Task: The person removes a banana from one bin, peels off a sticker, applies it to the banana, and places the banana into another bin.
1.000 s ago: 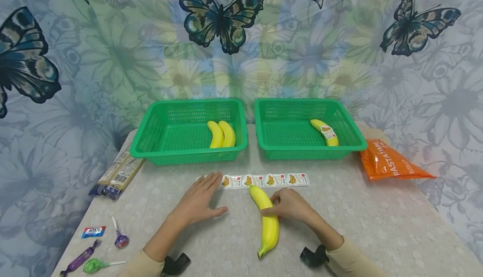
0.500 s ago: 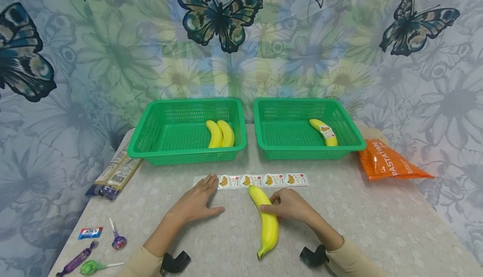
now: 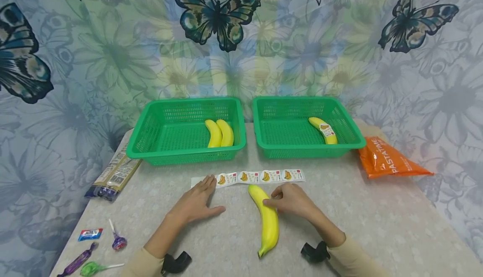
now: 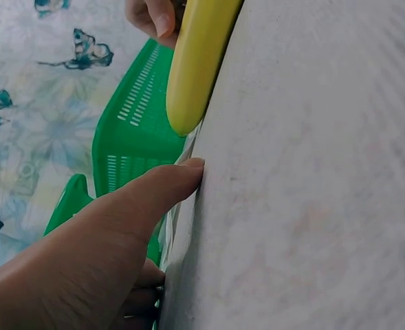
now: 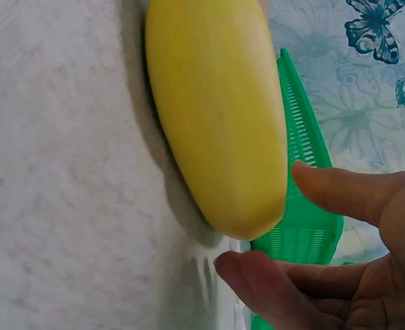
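If the banana [image 3: 269,228] is nudged by the empty, parted right hand [image 3: 292,201], the sticker strip [image 3: 260,177], touched by the outspread left hand [image 3: 195,201], could be skewed.

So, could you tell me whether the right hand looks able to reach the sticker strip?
Probably yes: the right hand is close by, and nothing appears to lie between it and the right end of the sticker strip.

Foremost banana [image 3: 269,226] laid on desk [image 3: 377,214] before label strip [image 3: 260,177] | two bananas [image 3: 227,134] contained in left basket [image 3: 188,156], behind strip | another banana [image 3: 316,122] contained in right basket [image 3: 305,152]
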`<state>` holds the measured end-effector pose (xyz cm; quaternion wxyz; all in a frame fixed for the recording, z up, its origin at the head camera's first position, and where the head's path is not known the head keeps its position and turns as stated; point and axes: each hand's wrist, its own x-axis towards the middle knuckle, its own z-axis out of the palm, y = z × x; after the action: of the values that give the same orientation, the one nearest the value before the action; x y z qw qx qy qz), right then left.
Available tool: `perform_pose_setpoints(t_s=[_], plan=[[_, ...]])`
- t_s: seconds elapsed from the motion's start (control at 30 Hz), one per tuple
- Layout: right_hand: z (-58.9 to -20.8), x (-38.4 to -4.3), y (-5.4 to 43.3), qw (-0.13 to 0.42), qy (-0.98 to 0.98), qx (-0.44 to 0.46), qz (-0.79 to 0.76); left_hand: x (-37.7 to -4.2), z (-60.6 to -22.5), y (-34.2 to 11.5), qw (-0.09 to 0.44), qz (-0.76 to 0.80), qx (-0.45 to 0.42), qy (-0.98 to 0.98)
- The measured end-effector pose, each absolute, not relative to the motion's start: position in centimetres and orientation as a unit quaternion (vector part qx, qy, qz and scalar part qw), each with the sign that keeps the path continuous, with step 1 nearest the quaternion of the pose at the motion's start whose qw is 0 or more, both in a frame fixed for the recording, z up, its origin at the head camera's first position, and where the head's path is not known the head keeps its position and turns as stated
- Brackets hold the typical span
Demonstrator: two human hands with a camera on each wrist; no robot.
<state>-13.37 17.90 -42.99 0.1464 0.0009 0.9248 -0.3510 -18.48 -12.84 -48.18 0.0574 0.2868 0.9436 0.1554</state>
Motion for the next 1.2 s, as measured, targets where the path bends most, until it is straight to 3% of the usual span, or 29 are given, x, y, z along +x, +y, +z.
perform_pose_setpoints(t_s=[0.13, 0.3, 0.63, 0.77, 0.93, 1.2], plan=[[-42.2, -13.9, 17.5, 0.110, 0.942, -0.004, -0.317, -18.5, -48.2, -12.8, 0.051, 0.165, 0.289, 0.942], [-39.9, -14.9, 16.1, 0.071, 0.951, -0.076, -0.292, -18.5, -48.1, -12.9, 0.045, 0.172, 0.289, 0.941], [-36.3, -19.2, 9.8, 0.087, 0.950, -0.189, -0.232, -18.7, -47.8, -13.2, 0.051, 0.161, 0.296, 0.940], [-36.8, -21.4, 7.2, 0.123, 0.948, -0.209, -0.208, -18.7, -47.8, -13.2, 0.073, 0.177, 0.284, 0.939], [-39.3, -23.7, 5.0, 0.132, 0.951, -0.232, -0.154, -18.9, -47.9, -13.4, 0.083, 0.193, 0.281, 0.937], [-42.4, -25.1, 3.9, 0.158, 0.956, -0.232, -0.087, -18.9, -47.7, -13.3, 0.097, 0.215, 0.275, 0.932]])
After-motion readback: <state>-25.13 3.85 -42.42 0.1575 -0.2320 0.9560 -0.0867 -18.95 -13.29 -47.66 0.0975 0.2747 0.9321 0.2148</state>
